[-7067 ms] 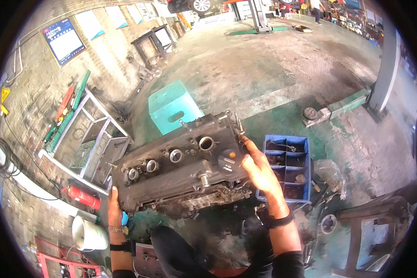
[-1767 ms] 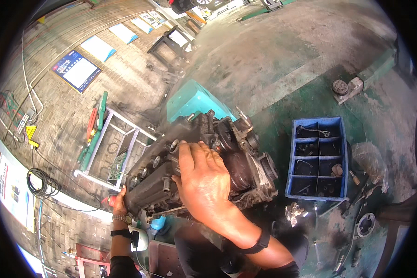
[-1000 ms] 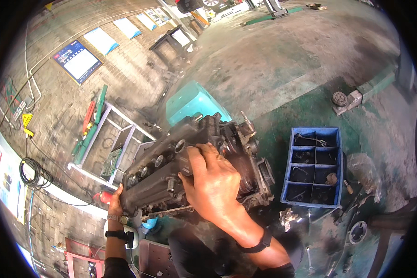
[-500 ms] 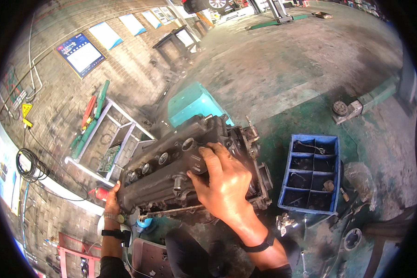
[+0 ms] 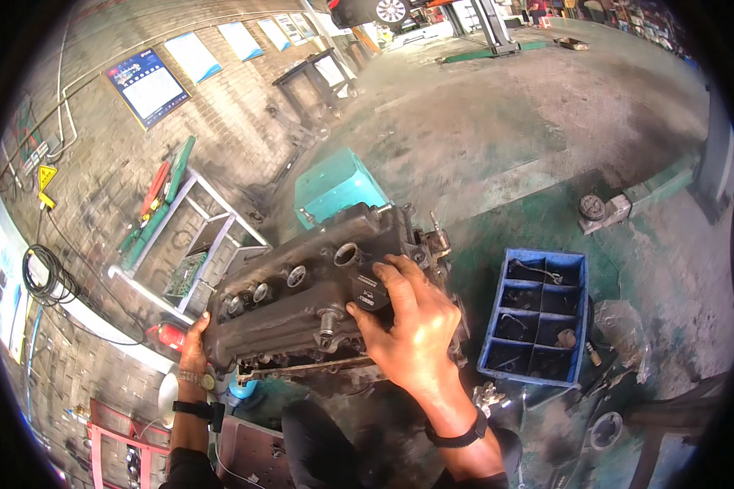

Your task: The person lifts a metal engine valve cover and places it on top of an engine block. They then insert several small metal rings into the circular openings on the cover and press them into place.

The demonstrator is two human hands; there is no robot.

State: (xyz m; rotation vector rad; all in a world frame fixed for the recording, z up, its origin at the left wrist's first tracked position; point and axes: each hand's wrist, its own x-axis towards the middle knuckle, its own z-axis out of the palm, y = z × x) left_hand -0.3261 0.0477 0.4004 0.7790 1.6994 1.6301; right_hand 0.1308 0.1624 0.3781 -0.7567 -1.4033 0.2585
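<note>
Now sets the right hand [image 5: 416,324] on the round black cap [image 5: 370,295], earlier at the right end of the dark engine [image 5: 277,332]; pinches the cap from both sides. Rests the left hand [image 5: 194,342] against the engine's left end; cannot tell how tightly. Has the engine before the knees [image 5: 320,444], turquoise bin [image 5: 334,183] just beyond, blue divided tray [image 5: 528,378] at right.

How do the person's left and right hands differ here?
Pose: the right hand curls thumb and fingers around the black oil filler cap; the left hand rests upright against the left end of the valve cover.
Wrist: the left carries a metallic-looking band besides its black strap; the right shows only a black wristband.
Size: the right hand looks larger than the left.
Shared: both are bare.
</note>
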